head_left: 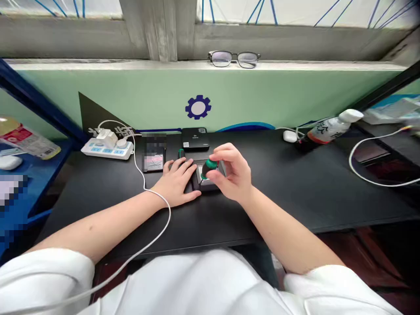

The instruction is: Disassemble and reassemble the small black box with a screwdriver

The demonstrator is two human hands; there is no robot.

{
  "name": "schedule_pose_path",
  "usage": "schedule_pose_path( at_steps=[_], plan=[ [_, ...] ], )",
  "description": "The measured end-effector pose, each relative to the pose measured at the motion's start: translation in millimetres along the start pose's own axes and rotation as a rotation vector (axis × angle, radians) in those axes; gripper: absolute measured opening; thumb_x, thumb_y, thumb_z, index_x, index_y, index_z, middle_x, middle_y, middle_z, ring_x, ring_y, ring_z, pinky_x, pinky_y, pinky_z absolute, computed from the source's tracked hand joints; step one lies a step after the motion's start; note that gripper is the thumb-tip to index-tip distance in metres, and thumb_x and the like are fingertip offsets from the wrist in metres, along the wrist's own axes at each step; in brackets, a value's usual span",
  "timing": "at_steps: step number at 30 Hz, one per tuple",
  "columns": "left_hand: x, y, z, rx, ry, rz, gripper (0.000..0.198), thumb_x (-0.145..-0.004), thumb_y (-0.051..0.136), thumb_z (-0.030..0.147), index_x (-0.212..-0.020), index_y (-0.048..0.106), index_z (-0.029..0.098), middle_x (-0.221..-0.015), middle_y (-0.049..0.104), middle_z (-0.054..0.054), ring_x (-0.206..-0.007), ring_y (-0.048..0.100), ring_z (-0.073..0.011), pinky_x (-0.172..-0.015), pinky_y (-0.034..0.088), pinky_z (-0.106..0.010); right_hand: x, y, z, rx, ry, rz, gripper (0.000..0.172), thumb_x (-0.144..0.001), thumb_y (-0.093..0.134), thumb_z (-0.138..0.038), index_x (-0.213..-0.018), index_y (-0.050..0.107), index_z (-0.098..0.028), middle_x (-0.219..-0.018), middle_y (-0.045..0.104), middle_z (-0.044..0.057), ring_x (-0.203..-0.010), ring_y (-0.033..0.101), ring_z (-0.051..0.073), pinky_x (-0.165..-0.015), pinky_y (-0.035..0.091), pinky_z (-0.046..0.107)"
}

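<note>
My right hand [231, 173] is closed around a screwdriver with a green and black handle [208, 168], held upright over a small dark device [206, 180] lying on the black desk [295, 183]. My left hand [177, 181] lies flat on the desk with fingers stretched out, its fingertips pressing on the left side of that device. A second green-tipped tool [180, 153] lies just behind my left hand.
A black box [195, 139] sits behind the device, a phone [153, 157] to its left, a white power strip [106, 148] with a cable trailing toward me. A bottle [331, 127] and white earbud case [290, 136] lie right. Glasses [234, 58] rest on the ledge.
</note>
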State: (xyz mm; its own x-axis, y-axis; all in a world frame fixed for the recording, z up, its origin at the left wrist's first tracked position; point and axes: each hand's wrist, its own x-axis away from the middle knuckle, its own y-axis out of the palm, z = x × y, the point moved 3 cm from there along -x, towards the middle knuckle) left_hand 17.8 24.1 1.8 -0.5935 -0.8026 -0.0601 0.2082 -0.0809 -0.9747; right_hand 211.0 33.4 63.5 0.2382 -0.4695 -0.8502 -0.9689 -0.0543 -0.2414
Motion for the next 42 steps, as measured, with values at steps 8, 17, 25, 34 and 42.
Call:
schedule_pose_path(
  at_steps=[8, 17, 25, 34, 42],
  plan=[
    [-0.8, 6.8, -4.9, 0.043, 0.014, 0.051, 0.080, -0.096, 0.066, 0.061, -0.163, 0.048, 0.021, -0.172, 0.044, -0.018, -0.160, 0.031, -0.0460, -0.126, 0.024, -0.070, 11.0, 2.8, 2.3, -0.161, 0.148, 0.101, 0.016, -0.102, 0.072, -0.031, -0.108, 0.058, -0.028, -0.140, 0.073, 0.011, -0.097, 0.083, 0.023, -0.082, 0.072, 0.045],
    [0.4, 7.7, -6.1, 0.042, 0.008, 0.053, 0.080, -0.097, 0.065, 0.063, -0.162, 0.048, 0.020, -0.173, 0.043, -0.019, -0.159, 0.033, -0.0462, -0.126, 0.023, -0.069, 6.4, -2.6, -4.8, 0.075, -0.008, 0.092, 0.011, -0.101, 0.070, -0.030, -0.111, 0.072, -0.027, -0.106, 0.075, 0.010, -0.093, 0.075, 0.024, -0.074, 0.068, 0.042],
    [-0.3, 8.1, -6.4, 0.040, 0.009, 0.047, 0.079, -0.097, 0.066, 0.063, -0.160, 0.050, 0.019, -0.173, 0.043, -0.019, -0.160, 0.032, -0.0462, -0.126, 0.024, -0.071, 3.0, -3.9, -6.1, 0.029, 0.106, 0.074, 0.031, -0.103, 0.057, -0.015, -0.121, 0.077, -0.028, -0.096, 0.062, 0.005, -0.080, 0.064, 0.017, -0.064, 0.057, 0.034],
    [0.1, 9.0, -5.3, 0.042, 0.010, 0.036, 0.080, -0.098, 0.064, 0.061, -0.164, 0.047, 0.020, -0.174, 0.042, -0.018, -0.159, 0.031, -0.0460, -0.125, 0.023, -0.072, 6.5, 4.1, 0.6, -0.211, 0.247, 0.102, 0.026, -0.093, 0.081, -0.016, -0.107, 0.063, -0.027, -0.140, 0.069, 0.008, -0.090, 0.081, 0.017, -0.084, 0.069, 0.039],
    [0.5, 10.5, -6.6, 0.045, 0.022, 0.064, 0.082, -0.097, 0.065, 0.062, -0.165, 0.046, 0.021, -0.172, 0.044, -0.019, -0.158, 0.033, -0.0463, -0.125, 0.024, -0.070, 3.2, -0.2, -7.7, 0.045, 0.012, 0.042, 0.021, -0.095, 0.080, -0.025, -0.114, 0.072, -0.027, -0.114, 0.085, 0.010, -0.100, 0.082, 0.027, -0.081, 0.069, 0.044]
  ],
)
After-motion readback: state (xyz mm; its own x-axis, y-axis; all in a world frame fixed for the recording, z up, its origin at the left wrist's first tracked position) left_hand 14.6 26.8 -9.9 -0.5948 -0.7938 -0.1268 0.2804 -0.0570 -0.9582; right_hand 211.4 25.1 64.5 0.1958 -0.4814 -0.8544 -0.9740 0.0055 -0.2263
